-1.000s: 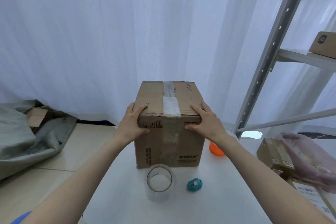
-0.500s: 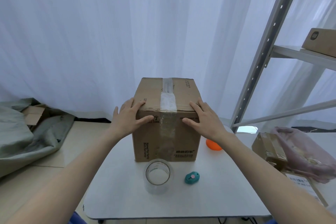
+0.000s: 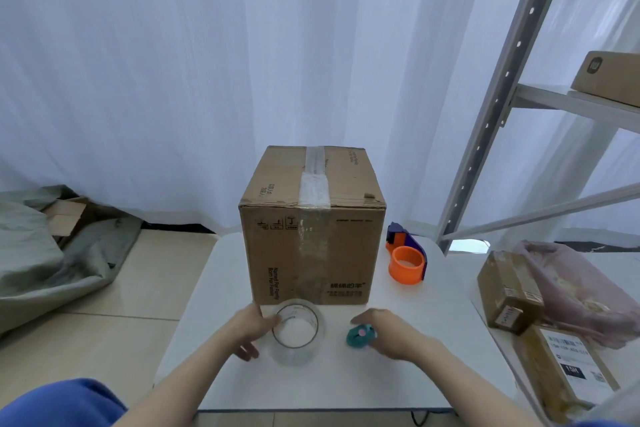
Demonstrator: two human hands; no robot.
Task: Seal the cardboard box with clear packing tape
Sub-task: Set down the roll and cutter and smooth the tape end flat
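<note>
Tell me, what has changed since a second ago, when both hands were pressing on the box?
Both hands let go of the box and came down toward the person. The left hand now touches the roll of clear tape; the right hand is at the small teal cutter. Whether either is gripped yet I cannot tell. The box, roll and cutter stayed where they were on the table.

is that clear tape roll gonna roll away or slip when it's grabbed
The clear tape roll stands on its flat end on the table, so it probably won't roll unless tipped. It looks glossy, so a light pinch may slip. The left hand at its rim suggests hooking fingers through the open core would hold better.
</note>
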